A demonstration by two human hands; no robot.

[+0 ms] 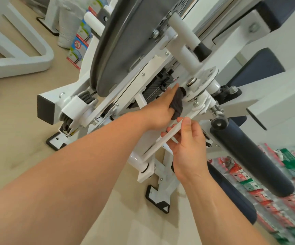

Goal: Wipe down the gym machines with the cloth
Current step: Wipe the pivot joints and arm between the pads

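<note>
Cloth (177, 103), one, dark grey, bunched in left hand (158, 110) and pressed on the white gym machine (152, 71) just beside its round bolted plate (202, 82); index finger straight, other fingers curled round the cloth. Right hand (187, 145) pinches one flat white bar (162, 140) between thumb and fingers. One grey disc (122, 41), two navy roller pads (249, 156). Stacked boxes (79, 45) behind carry red-and-blue labels, writing too small to read. Red and green packets (276, 183) blurred, unreadable. One yellow sticker (71, 133), text illegible.
</note>
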